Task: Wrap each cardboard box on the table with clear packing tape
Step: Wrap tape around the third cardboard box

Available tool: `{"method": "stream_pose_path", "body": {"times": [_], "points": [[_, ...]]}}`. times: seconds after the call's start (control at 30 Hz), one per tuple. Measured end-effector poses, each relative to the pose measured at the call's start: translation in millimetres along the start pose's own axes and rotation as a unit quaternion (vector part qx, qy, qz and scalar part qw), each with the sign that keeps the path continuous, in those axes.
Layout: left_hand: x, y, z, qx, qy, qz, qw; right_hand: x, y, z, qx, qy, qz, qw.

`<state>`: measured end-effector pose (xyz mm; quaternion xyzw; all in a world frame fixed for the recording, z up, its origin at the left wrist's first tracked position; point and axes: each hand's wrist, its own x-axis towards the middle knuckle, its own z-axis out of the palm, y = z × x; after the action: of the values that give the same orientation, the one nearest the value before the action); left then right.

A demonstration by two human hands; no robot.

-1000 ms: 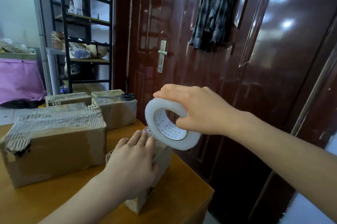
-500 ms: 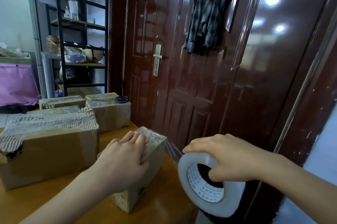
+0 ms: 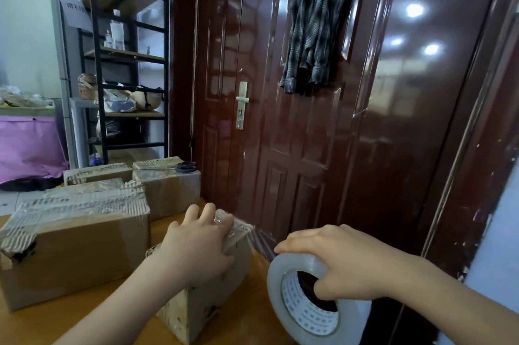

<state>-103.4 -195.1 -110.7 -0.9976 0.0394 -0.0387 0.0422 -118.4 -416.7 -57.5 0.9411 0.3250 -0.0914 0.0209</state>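
A small cardboard box (image 3: 196,308) stands near the right edge of the wooden table (image 3: 56,325), its top covered in clear tape. My left hand (image 3: 196,246) presses down on its top with the fingers laid over the taped edge. My right hand (image 3: 345,263) grips a large roll of clear packing tape (image 3: 306,313), thumb inside the core, to the right of the box and past the table's edge. A stretched strip of tape (image 3: 262,240) runs from the box's top right corner to the roll.
A large taped box (image 3: 75,243) lies to the left. Two more taped boxes (image 3: 168,190) (image 3: 95,173) stand behind it, one with black scissors (image 3: 184,167) on top. A dark red door (image 3: 309,120) is close on the right, with a metal shelf rack (image 3: 123,63) behind.
My right hand carried the tape roll from above the small box down and to the right, drawing out a strip of tape. My left hand stayed pressed on the box's top.
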Motion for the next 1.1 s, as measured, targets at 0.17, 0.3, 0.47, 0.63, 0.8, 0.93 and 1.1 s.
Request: {"method": "stream_pose_path", "body": {"times": [0.17,0.3,0.47,0.63,0.8,0.93,1.1], "points": [[2,3,3,-0.017,-0.013,-0.019,1.0,4,0,1,0.004,-0.002,-0.007,1.0],[-2,0,3,-0.095,0.009,-0.021,0.995,5,1,3,-0.005,0.002,-0.013,1.0],[-1,-7,-3,-0.193,0.026,-0.015,0.981,0,0,-3,0.003,0.02,-0.012,1.0],[5,-23,-10,-0.537,0.005,-0.052,0.842,-10,9,-24,0.017,0.099,0.0,0.995],[10,-28,-1,-0.665,-0.084,-0.091,0.737,-5,10,-30,0.014,0.129,-0.007,0.991],[13,-29,6,-0.674,-0.083,-0.103,0.727,6,9,-24,0.022,0.131,-0.006,0.991],[17,-38,7,-0.626,-0.088,-0.06,0.773,16,6,-30,0.005,0.144,-0.02,0.989]]}}
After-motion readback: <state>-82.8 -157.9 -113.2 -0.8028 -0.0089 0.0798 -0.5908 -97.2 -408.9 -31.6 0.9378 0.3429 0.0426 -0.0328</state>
